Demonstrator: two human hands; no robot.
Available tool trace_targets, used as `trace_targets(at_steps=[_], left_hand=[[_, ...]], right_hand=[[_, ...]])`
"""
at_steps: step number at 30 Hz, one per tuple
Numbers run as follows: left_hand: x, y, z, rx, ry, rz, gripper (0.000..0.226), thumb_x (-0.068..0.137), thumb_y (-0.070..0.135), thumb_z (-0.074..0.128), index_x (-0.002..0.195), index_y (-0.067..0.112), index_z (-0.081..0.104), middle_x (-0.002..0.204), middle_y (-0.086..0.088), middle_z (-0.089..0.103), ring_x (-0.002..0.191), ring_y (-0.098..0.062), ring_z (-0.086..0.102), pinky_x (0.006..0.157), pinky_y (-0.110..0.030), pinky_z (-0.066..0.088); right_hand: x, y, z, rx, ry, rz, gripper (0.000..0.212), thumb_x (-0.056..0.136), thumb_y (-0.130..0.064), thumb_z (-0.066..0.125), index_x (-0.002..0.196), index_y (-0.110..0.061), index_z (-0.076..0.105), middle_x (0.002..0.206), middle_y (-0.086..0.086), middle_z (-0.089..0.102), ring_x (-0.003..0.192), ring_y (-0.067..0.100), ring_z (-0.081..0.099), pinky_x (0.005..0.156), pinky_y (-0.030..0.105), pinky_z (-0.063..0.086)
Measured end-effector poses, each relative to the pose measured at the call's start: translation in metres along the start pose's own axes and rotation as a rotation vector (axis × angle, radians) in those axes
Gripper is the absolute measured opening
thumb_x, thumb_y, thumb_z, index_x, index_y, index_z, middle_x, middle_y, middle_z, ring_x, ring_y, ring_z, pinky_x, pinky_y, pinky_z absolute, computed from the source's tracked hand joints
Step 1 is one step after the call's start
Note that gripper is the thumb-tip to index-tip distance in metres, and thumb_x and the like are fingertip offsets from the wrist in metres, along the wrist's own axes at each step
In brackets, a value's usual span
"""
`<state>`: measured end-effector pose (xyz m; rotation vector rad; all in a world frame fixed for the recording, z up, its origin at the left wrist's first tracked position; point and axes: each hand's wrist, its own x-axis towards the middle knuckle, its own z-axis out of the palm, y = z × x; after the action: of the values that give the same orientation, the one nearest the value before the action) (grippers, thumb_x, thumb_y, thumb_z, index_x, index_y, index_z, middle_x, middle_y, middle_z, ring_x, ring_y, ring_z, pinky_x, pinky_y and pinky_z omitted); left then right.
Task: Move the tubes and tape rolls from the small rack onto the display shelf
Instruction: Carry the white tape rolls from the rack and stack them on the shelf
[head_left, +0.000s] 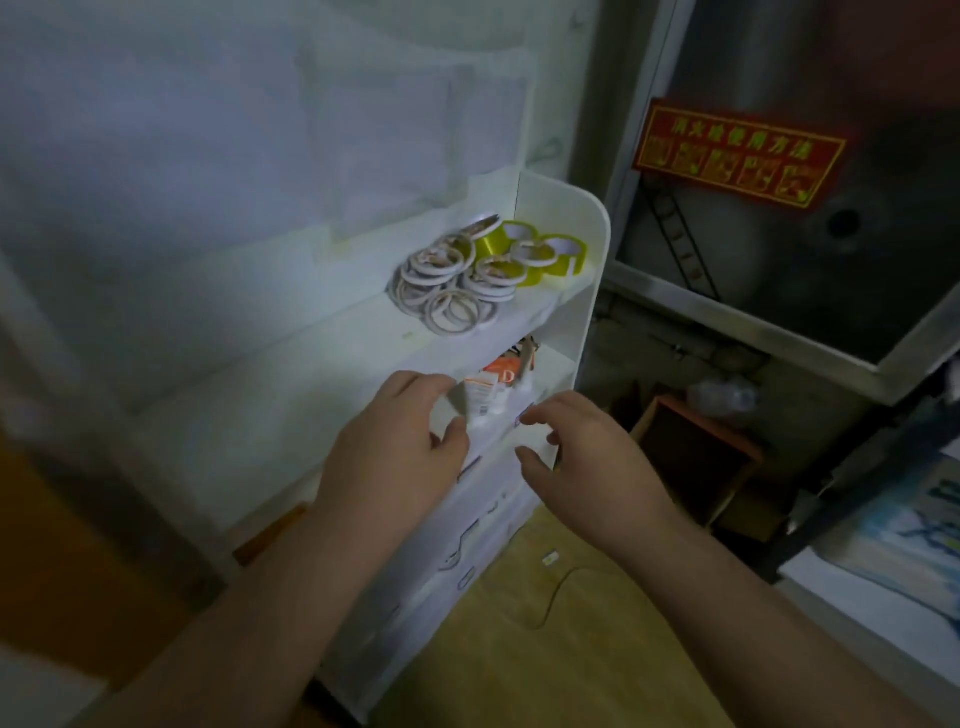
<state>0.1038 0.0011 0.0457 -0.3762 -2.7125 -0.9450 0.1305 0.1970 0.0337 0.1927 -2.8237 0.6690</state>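
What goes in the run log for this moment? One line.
left hand: fingers curled at tubes, grip unclear | right hand: empty, near rack | tape rolls: top tier, untouched
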Motion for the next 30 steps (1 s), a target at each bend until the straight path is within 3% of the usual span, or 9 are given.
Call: trace_targets(at_steps=[4,14,20,25,30], left_hand=[[0.056,-0.007,0.016,-0.020,0.006,-0.001,0.036,0.092,0.039,0.056,0.127,0.031,0.055,0.122,0.017,0.051,0.069,-0.004,0.062,0.076,-0.036,0.054],[0.168,-0.034,0.070,0.053,0.009,-0.094,0.035,0.094,0.040,0.056,0.127,0.029,0.057,0.123,0.010,0.054,0.084,-0.012,0.061,0.082,-0.030,0.047],[0.260,-0.049,0.103,0.217,0.062,-0.158,0.035,0.095,0.035,0.057,0.126,0.022,0.062,0.129,0.000,0.058,0.116,-0.020,0.055,0.095,-0.029,0.041],[0.326,-0.061,0.123,0.341,-0.012,-0.252,0.030,0.096,0.039,0.051,0.116,0.021,0.063,0.126,-0.005,0.055,0.108,-0.029,0.057,0.087,-0.036,0.046],[0.348,-0.073,0.137,0.469,-0.072,-0.323,0.034,0.098,0.046,0.043,0.106,0.020,0.065,0.120,-0.004,0.056,0.101,-0.026,0.058,0.084,-0.036,0.049]], right_hand=[[0.052,0.021,0.005,0.026,0.008,0.008,0.032,0.091,-0.037,0.062,0.121,-0.030,0.061,0.117,-0.013,0.055,0.102,0.009,0.058,0.082,0.029,0.052],[0.183,0.089,0.032,0.097,-0.031,-0.076,0.028,0.088,-0.033,0.062,0.115,-0.027,0.064,0.107,-0.012,0.055,0.095,0.008,0.058,0.079,0.024,0.049],[0.275,0.127,0.036,0.174,-0.081,-0.198,0.021,0.085,-0.028,0.062,0.105,-0.023,0.065,0.107,-0.005,0.056,0.098,0.015,0.056,0.080,0.034,0.051],[0.331,0.149,0.037,0.217,-0.103,-0.288,0.025,0.083,-0.029,0.063,0.107,-0.023,0.066,0.103,-0.007,0.056,0.098,0.014,0.054,0.080,0.028,0.046],[0.362,0.166,0.044,0.222,-0.124,-0.362,0.020,0.085,-0.027,0.064,0.105,-0.022,0.066,0.100,-0.007,0.056,0.092,0.011,0.052,0.075,0.026,0.045]])
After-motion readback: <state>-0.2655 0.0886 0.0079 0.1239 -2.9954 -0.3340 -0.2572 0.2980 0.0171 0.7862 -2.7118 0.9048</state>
